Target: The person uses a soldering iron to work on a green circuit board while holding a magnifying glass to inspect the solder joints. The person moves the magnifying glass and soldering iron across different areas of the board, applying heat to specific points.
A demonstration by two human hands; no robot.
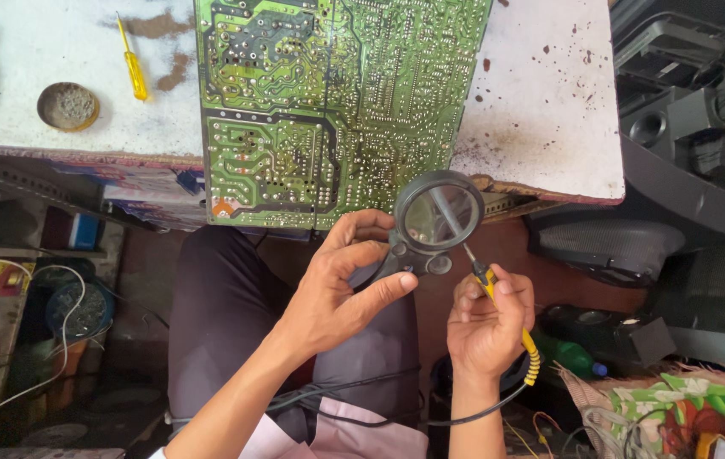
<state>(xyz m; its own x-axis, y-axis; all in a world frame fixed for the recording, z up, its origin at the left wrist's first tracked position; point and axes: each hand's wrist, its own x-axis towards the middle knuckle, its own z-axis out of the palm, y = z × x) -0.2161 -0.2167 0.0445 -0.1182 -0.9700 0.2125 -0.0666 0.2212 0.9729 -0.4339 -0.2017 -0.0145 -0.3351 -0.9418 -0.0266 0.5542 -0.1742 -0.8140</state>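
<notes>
**One lens, one probe, one board**

Here, the left hand (328, 297) has its grip closed around the dark handle of a single round magnifying glass (437, 217), thumb lying along the handle and the lens held just over the near edge of the counter (549, 127). The right hand (485, 327) pinches one yellow-handled probe (498, 297), whose thin metal tip points up toward the lens rim; a ribbed yellow strain relief and one black cable (464, 416) run down from it past the wrist.

One large green circuit board (328, 102) lies solder side up on the white, stained counter, its lower edge hanging over the front edge, just beside the magnifying glass. Left of the board lie one small yellow screwdriver (133, 68) and one round tin (67, 106) of greyish matter, well apart from the hands.

Below the hands are the person's two legs in dark trousers (218, 314). At the far right stands a stack of dark electronic housings (693, 119), and at the lower right a flowered cloth (685, 408).
</notes>
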